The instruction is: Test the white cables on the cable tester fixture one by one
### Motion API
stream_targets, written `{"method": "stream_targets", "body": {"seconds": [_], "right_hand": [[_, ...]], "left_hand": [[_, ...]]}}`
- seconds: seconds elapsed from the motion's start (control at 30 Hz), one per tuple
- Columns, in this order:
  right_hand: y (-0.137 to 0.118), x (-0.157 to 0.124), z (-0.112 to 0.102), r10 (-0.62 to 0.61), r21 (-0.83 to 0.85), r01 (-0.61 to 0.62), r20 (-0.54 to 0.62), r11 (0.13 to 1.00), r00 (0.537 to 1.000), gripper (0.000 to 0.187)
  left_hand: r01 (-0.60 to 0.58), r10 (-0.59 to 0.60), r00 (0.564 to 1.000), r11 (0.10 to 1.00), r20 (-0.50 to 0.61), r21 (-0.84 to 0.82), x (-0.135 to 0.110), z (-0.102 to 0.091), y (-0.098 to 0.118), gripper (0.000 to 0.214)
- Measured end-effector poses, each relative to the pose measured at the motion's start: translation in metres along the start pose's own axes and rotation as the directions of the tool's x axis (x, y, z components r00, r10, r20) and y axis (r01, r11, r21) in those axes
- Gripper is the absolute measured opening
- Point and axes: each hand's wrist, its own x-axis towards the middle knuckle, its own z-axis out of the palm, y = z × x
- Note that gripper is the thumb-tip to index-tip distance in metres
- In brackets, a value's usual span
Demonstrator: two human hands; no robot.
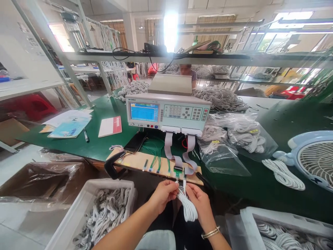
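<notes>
A coiled white cable (pixel 189 208) hangs between my two hands at the front edge of the bench. My left hand (pixel 166 194) is closed in a pinch on one end of it, just below a small green circuit board (pixel 178 172). With my right hand (pixel 197 196) I grip the other end, a white plug (pixel 185 182) close to the board's right side. Both cable ends point up toward the wooden strip (pixel 140 163); whether they are fully seated I cannot tell. Grey ribbon cables (pixel 170 149) run from the board area up to a test instrument (pixel 169 113) with a lit blue screen.
A white bin (pixel 90 189) of bundled cables stands at lower left, another bin (pixel 286 217) at lower right. Bagged cables (pixel 246 135), a loose cable bundle (pixel 283 173) and a fan (pixel 314 156) occupy the right. Booklets (pixel 110 126) and a marker (pixel 86 135) lie left. A person (pixel 192 74) sits behind.
</notes>
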Motion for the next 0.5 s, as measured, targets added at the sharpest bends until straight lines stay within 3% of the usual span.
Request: {"method": "stream_targets", "body": {"seconds": [0.17, 0.5], "right_hand": [[-0.001, -0.008, -0.006, -0.044, -0.059, 0.044, 0.007, 0.997, 0.999, 0.030], [0.008, -0.008, -0.003, -0.033, 0.119, 0.028, 0.038, 0.993, 0.999, 0.025]], "left_hand": [[-0.093, 0.090, 0.993, 0.995, -0.076, -0.038, 0.001, 0.006, -0.010, 0.023], [-0.099, 0.090, 0.991, 0.990, -0.096, -0.095, 0.000, 0.010, -0.014, 0.024]]}}
